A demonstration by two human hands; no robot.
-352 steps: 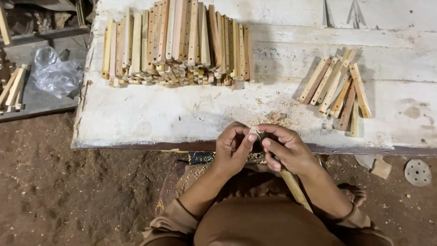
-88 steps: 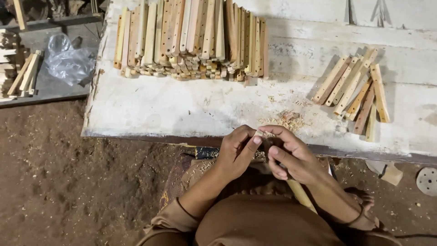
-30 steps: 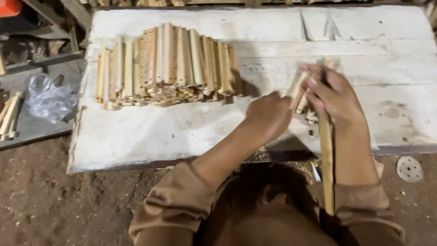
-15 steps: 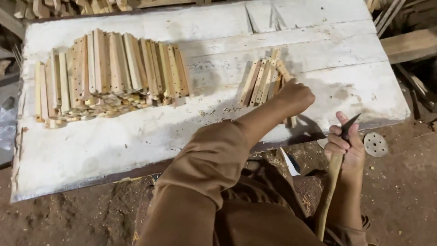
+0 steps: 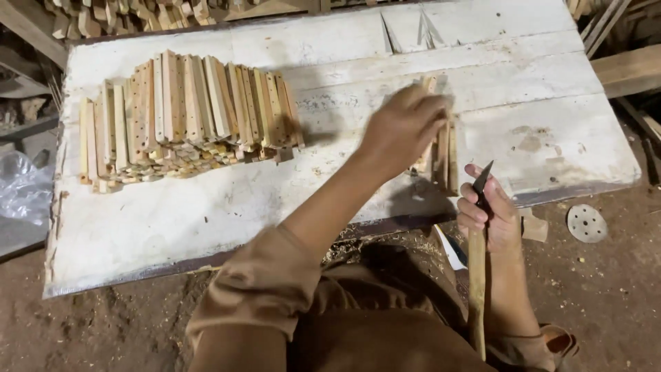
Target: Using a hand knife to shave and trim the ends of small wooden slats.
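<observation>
While your right hand (image 5: 490,217) grips the knife (image 5: 476,275) off the board's (image 5: 206,213) front edge, left hand (image 5: 403,127) w/ curled fingers touches sticks (image 5: 444,155) near right end.

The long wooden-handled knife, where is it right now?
In the head view, the long wooden-handled knife stands upright in the right hand, just off the white board's near edge.

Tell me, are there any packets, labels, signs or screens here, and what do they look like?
Clear plastic bag: crumpled and see-through, at the left edge beside the white board.
No labels, signs or screens show anywhere.
</observation>
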